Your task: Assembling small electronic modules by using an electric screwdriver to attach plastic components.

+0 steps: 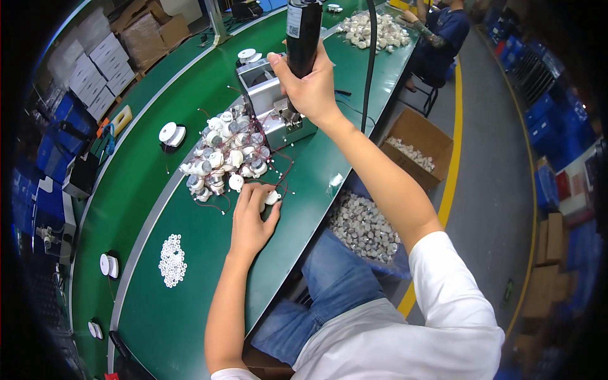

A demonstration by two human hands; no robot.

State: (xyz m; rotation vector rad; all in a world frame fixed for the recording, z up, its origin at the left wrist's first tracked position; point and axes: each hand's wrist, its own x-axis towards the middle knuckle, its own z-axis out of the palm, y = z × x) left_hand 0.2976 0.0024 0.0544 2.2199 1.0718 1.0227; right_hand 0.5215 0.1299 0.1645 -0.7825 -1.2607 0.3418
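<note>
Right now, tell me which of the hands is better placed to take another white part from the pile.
Probably the left hand: it is right by the near edge of the pile of white parts. The right hand is farther off, wrapped around the black tool.

bright, even on green bench (164,316) | straight edges bow | corners black | rim blurry

Black tool (304,38) partly out of frame

One head-worn fisheye view faces down, at close range, onto left hand (253,212), right hand (311,88) and table (206,253).
</note>
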